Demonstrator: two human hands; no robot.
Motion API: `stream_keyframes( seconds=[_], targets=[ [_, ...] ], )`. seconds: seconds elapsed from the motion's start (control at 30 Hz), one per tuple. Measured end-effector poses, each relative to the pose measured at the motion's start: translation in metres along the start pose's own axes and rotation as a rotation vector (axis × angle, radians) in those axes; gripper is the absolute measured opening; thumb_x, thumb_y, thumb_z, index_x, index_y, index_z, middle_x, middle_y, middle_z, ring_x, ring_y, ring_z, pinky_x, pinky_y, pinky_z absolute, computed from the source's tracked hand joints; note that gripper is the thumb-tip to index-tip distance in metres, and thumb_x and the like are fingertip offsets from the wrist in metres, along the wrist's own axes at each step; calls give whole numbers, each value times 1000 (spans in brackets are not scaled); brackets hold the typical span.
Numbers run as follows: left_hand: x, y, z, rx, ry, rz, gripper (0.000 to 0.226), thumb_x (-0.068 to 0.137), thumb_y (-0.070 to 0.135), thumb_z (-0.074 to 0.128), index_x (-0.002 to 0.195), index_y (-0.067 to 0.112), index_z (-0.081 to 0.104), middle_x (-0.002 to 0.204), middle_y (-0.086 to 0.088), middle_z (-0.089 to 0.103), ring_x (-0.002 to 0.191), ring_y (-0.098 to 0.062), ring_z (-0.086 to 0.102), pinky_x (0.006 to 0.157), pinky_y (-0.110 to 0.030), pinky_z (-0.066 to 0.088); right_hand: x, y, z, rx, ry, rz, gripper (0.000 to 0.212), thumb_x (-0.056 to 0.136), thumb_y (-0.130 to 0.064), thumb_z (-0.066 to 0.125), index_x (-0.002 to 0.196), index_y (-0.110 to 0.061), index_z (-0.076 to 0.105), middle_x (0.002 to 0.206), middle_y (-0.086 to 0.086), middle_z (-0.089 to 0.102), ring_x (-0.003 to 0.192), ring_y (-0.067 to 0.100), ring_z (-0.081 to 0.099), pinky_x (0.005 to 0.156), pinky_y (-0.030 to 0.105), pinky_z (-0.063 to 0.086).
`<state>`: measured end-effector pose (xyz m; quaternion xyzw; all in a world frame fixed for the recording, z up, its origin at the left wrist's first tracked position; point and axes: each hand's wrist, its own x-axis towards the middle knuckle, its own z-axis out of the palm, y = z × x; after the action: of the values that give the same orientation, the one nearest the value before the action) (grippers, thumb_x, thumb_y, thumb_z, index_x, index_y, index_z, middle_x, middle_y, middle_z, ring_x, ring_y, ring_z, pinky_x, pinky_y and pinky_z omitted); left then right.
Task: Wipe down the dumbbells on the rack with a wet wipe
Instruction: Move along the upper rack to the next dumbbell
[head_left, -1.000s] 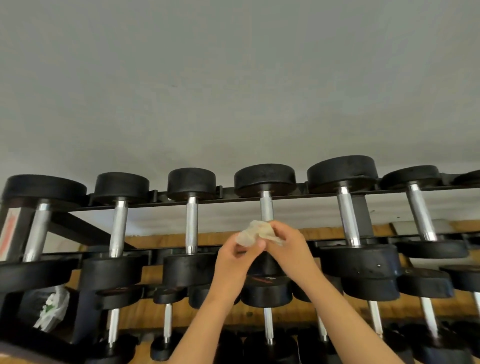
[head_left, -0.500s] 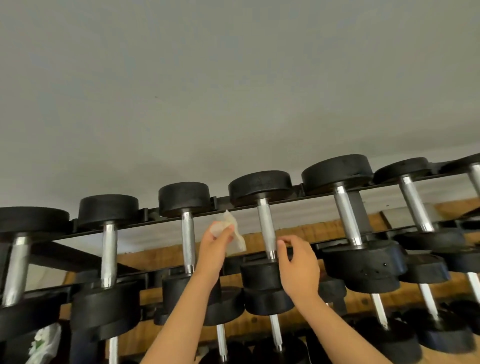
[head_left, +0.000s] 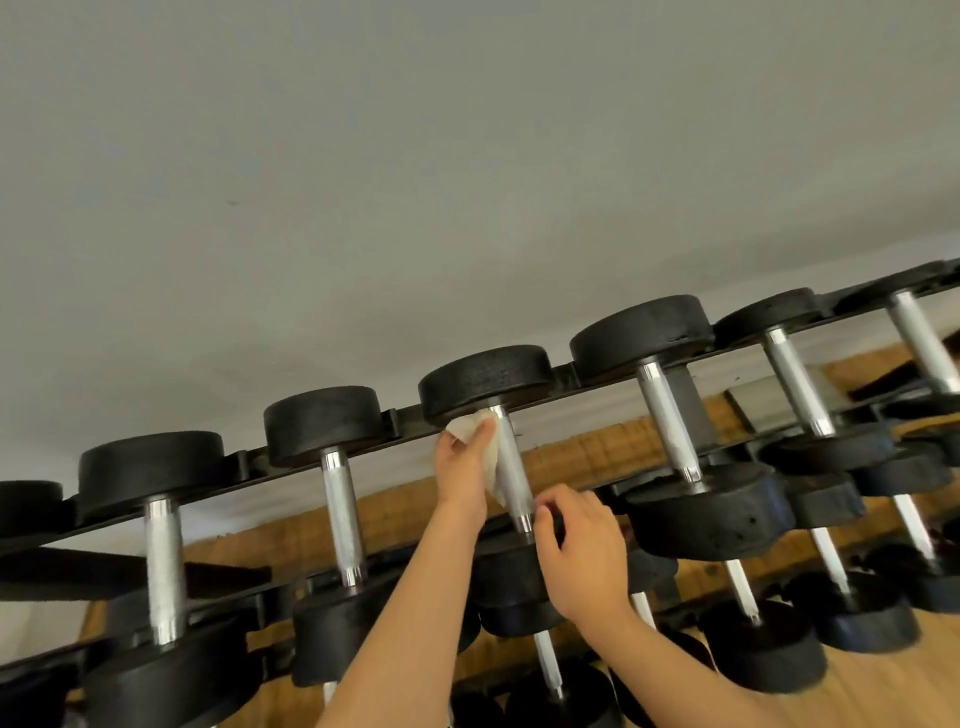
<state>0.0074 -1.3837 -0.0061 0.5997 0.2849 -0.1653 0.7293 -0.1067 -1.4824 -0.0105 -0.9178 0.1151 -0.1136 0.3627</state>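
So, the person is reaching up to the top tier of the black rack (head_left: 405, 423), working on the dumbbell (head_left: 485, 382) roughly mid-row. Their left hand (head_left: 462, 470) has the wet wipe (head_left: 467, 428) pinched under the thumb and pressed against the left side of that dumbbell's chrome handle (head_left: 514, 478), right up by the far head. The wipe is bunched at the top, close under the black head, and a loose tail of it hangs down alongside the handle.

The right hand (head_left: 584, 553) is lower, at the near end of the same handle, with its fingers curled and the tips just beside the chrome collar. Honestly can't tell if it's actually gripping the bar or just sitting next to it. Both forearms come up from the bottom of the view, the right one angling in from that side.

Everything else on the tier is the same style: round black heads and knurled silver handles, laid front to back across the rails. The next dumbbell to the right (head_left: 670, 421) has chunkier heads, and its near head looks pitted. More dumbbells (head_left: 857, 623) sit on a lower tier. Wood-coloured boards (head_left: 587, 441) show through the rack, and a plain grey wall (head_left: 467, 182) fills the space above.
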Motion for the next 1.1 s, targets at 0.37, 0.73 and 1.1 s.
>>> stream_keyframes(
  seconds=[0.37,0.73,1.1],
  targets=[
    [6,-2,6,-154,-125,-156,37,88,34,69,113,9,60,114,-14,66,106,-27,63,91,-39,53,-1,0,2,-10,44,6,30,89,-38,35,88,-24,62,75,-17,49,69,6,47,64,25,39],
    [4,1,13,-265,-80,-188,25,86,28,73,104,14,61,109,-10,65,102,-24,62,82,-35,53,-1,-2,2,-19,40,12,28,88,-35,37,85,-24,62,71,-17,46,64,2,42,62,13,31],
    [7,-2,13,-314,51,-177,22,87,28,72,102,15,62,105,-9,65,96,-23,63,74,-35,52,-2,-2,1,-28,11,44,19,89,-30,43,86,-25,62,73,-14,51,69,7,48,61,23,37]
  ],
)
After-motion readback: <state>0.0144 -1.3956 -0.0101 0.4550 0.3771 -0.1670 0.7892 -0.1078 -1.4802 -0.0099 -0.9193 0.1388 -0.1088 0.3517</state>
